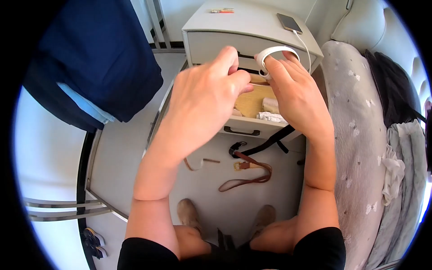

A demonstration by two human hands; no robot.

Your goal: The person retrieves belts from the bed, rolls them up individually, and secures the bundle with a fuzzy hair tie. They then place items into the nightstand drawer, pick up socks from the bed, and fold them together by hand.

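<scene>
My right hand [299,92] is closed around a looped white belt [281,49], which curls over the fingers above the open drawer [243,125]. Just left of it, my left hand [204,92] is raised with its fingers curled in and the thumb pointing toward the belt. What its fingertips pinch, if anything, is hidden. Below both hands, the drawer holds rolled pale cloth items [271,117] on its wooden bottom.
On the floor lie a brown belt [252,177], a black belt [267,143] and a thin tan strap [193,166]. A phone [289,22] with a cable rests on the nightstand [243,18]. A bed [348,157] stands right; dark clothes [99,54] hang left.
</scene>
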